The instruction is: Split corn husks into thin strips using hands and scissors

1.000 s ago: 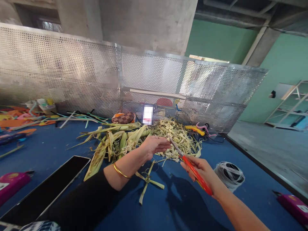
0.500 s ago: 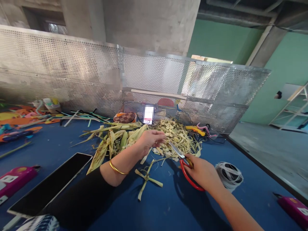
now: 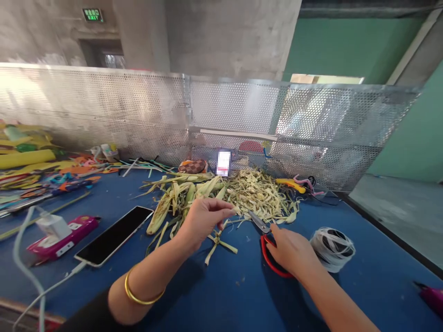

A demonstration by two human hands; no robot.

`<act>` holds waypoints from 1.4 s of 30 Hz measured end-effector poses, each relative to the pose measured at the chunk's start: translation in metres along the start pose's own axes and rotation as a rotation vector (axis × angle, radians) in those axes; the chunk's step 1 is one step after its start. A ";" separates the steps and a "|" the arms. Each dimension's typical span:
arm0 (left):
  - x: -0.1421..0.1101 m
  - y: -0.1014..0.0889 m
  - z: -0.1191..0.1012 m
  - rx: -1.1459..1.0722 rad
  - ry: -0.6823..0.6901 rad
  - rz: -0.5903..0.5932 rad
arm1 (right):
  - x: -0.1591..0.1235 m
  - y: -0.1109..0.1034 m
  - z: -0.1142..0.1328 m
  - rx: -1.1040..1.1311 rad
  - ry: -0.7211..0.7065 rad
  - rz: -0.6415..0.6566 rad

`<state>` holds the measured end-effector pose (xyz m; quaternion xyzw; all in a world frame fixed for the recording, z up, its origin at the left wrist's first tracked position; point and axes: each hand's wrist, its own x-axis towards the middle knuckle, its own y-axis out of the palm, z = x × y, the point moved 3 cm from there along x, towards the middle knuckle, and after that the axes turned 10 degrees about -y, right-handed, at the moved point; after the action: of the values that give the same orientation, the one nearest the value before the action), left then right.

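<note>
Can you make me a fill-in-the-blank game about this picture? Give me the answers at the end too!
1. The scissors are held in the person's ____ hand.
2. The bracelet on the same arm as the left hand is ____-coloured.
3. The dark phone lies flat on the ____ table.
4. High on the wall, the exit sign glows ____.

Missing words: right; gold; blue; green.
</note>
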<state>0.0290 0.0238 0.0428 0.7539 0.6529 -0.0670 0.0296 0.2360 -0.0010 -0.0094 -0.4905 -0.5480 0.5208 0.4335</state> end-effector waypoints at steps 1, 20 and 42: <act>-0.003 -0.001 0.004 -0.013 -0.015 -0.005 | -0.001 0.000 0.000 -0.012 0.002 -0.007; -0.003 0.002 0.029 0.289 0.194 -0.034 | 0.005 -0.012 0.058 1.452 -0.122 -0.414; 0.030 -0.017 0.039 0.772 0.207 0.215 | 0.013 0.011 0.024 1.387 -0.116 -0.540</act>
<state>0.0136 0.0504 0.0011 0.7764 0.4968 -0.2271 -0.3142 0.2114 0.0082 -0.0227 0.0753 -0.2172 0.6475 0.7266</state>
